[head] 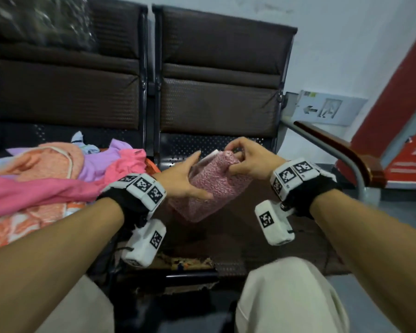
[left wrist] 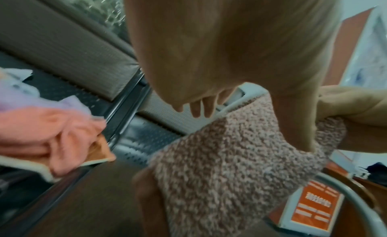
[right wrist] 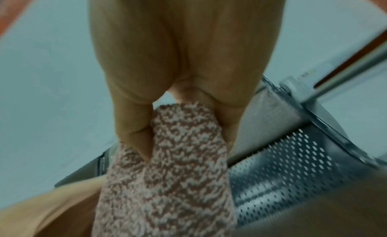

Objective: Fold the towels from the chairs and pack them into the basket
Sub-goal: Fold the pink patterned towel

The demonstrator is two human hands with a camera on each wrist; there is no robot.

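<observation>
Brown padded chairs (head: pixel 214 92) fill the upper frame; at centre, the right hand (head: pixel 247 159) pinches the top edge of a pink speckled towel (head: pixel 209 186) while the flat, relaxed left hand (head: pixel 185 179) steadies its side, probably to fold it, unfolded towels (head: pixel 58 174) heaped at left.

Pink towel (head: pixel 209 186): nubby speckled pile, folded into a thick bundle, held in the air between both hands, tilted, top corner at the right-hand side. Towel pile (head: pixel 58 174): loose, unfolded; bright pink, orange, lilac and pale blue pieces heaped left of the left hand.
</observation>
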